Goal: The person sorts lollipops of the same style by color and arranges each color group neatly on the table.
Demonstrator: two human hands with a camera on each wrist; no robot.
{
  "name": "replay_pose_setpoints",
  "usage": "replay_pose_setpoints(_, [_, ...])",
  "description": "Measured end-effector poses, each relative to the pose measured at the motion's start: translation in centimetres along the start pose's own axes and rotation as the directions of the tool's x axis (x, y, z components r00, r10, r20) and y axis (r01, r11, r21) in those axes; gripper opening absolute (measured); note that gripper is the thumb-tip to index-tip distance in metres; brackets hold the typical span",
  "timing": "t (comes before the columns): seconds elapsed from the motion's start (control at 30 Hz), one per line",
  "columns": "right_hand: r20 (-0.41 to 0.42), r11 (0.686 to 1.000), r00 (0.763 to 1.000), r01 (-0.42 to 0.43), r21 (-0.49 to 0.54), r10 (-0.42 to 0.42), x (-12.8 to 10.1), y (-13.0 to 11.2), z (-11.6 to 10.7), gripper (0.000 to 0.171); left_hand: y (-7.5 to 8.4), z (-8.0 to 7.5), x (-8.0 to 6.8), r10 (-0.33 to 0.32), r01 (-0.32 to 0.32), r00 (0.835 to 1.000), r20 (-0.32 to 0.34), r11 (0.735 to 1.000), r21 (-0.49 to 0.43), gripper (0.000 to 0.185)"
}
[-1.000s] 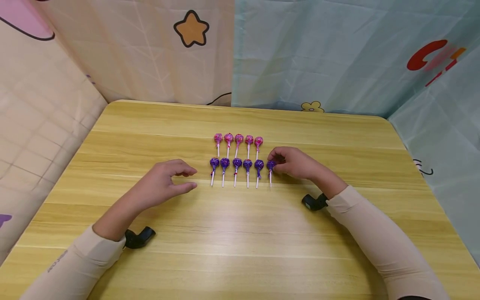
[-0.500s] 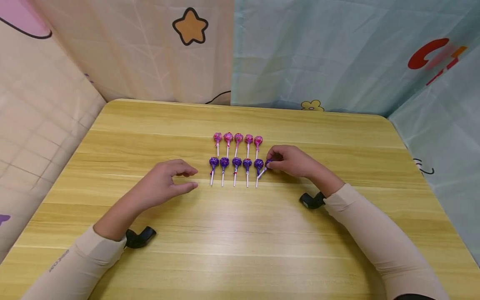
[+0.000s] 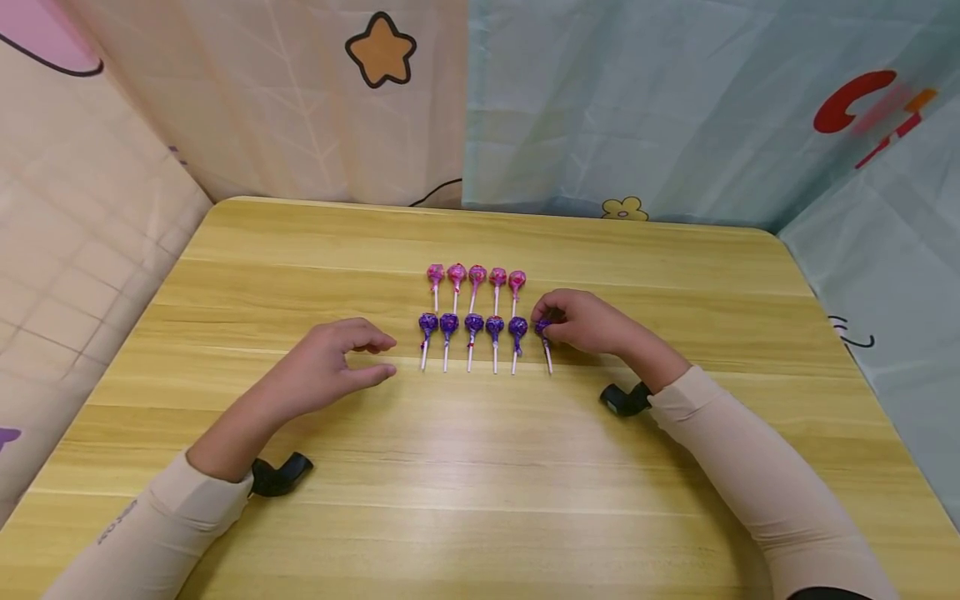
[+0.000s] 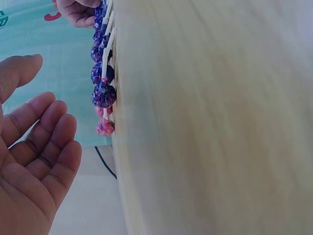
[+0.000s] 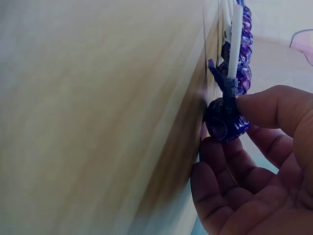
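My right hand (image 3: pixel 588 323) pinches a purple-wrapped lollipop (image 5: pixel 226 121) by its round head, thumb on one side and fingertips on the other. In the head view its white stick (image 3: pixel 549 360) points toward me, tilted a little. To its left lies a row of several purple lollipops (image 3: pixel 473 323), sticks toward me. Behind them runs a second row of pink lollipops (image 3: pixel 477 275). My left hand (image 3: pixel 330 367) hovers left of the rows, thumb and fingers apart, holding nothing. In the left wrist view its palm (image 4: pixel 29 181) and relaxed fingers show.
The lollipops lie on a wood-grain table (image 3: pixel 480 483) with rounded far corners. Patterned curtains (image 3: pixel 600 100) hang along its back and sides. A black wrist camera mount (image 3: pixel 281 475) sits at my left wrist, another mount (image 3: pixel 624 400) at my right.
The lollipop in my right hand first swung its stick left across the neighbouring stick, then back, pointing toward me and slightly right. My left hand has stayed in place.
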State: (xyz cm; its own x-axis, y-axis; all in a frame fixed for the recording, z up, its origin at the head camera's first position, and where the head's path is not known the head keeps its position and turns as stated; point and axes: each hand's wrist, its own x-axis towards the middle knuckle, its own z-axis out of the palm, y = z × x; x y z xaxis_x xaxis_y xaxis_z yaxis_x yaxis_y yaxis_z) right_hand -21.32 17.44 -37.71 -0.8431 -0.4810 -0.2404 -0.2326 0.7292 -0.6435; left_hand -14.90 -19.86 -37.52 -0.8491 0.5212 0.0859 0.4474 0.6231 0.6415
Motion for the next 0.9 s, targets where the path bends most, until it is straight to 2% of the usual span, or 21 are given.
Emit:
replay_pose_setpoints(0.17, [0.011,0.999,1.000,0.021,-0.032,-0.021,-0.10,-0.08,0.01,0.017,0.02,0.03,-0.08,-0.005,0.005,1.000,0.006,1.000,0.001,0.031])
replay_pose_setpoints(0.67, [0.000,1.000,1.000,0.002,-0.002,-0.002,-0.01,-0.02,0.08,0.024,0.10,-0.05,-0.15,0.000,-0.001,1.000,0.004,1.000,0.006,0.031])
replay_pose_setpoints(0.9, [-0.037,1.000,0.999,-0.019,0.001,0.019,-0.50,0.14,-0.28,0.023,0.08,-0.14,-0.13,-0.005,0.005,1.000,0.003,1.000,0.009,0.031])
